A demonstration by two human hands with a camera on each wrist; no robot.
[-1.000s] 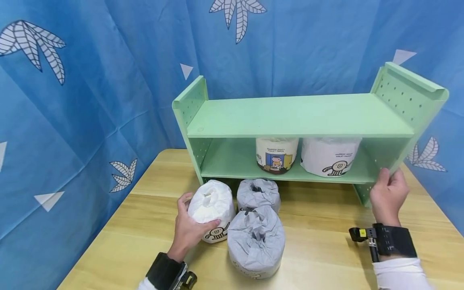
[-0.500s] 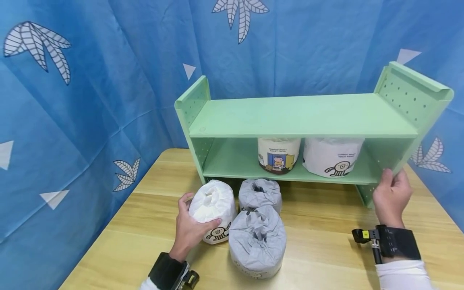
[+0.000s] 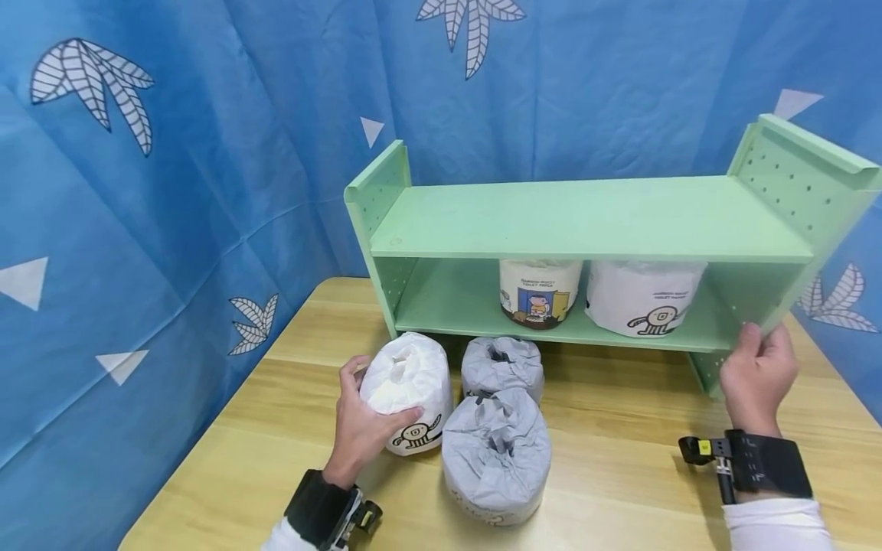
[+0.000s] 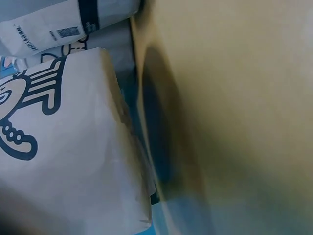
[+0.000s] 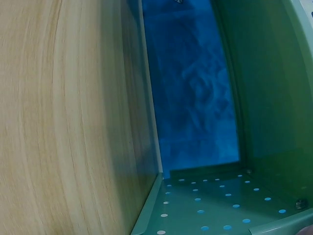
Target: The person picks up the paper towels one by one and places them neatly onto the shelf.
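My left hand (image 3: 364,422) grips a white wrapped toilet paper roll (image 3: 408,383) from its left side, thumb across the front. The roll's printed cartoon side (image 4: 73,142) fills the left of the left wrist view, close over the table. Two grey wrapped toilet paper rolls stand just right of it, a nearer one (image 3: 492,482) and a farther one (image 3: 513,366). My right hand (image 3: 759,379) holds the front edge of the right side panel of a green two-tier shelf (image 3: 586,218). Its perforated panel (image 5: 215,210) shows in the right wrist view; that hand is mostly hidden there.
On the lower tier stand a cream toilet paper roll (image 3: 536,295) with a picture label and a white one (image 3: 630,295) beside it. A blue curtain (image 3: 276,138) hangs behind the wooden table (image 3: 620,451).
The white roll in my left hand has risen slightly, nearer the shelf's front edge. My right hand keeps its hold. The whole scene shifts a little rightward in the head view.
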